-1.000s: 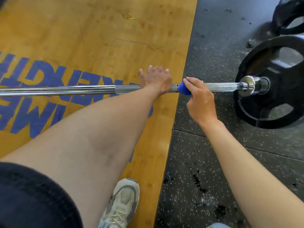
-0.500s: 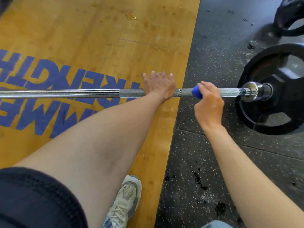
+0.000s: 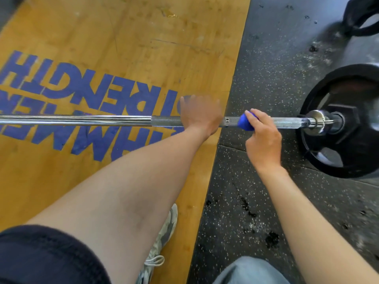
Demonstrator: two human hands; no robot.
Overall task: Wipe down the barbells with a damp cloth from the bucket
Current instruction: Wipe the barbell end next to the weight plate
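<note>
My right hand (image 3: 263, 138) grips the blue damp cloth (image 3: 244, 122) around the knurled steel barbell (image 3: 166, 121); my left hand (image 3: 200, 115), blurred, rests open on it. I should squeeze firmly, stroking evenly.

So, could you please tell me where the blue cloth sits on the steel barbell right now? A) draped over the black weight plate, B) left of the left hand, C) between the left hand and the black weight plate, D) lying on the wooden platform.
C: the right hand grips the blue cloth around the steel barbell, between the left hand and the black weight plate.
</note>
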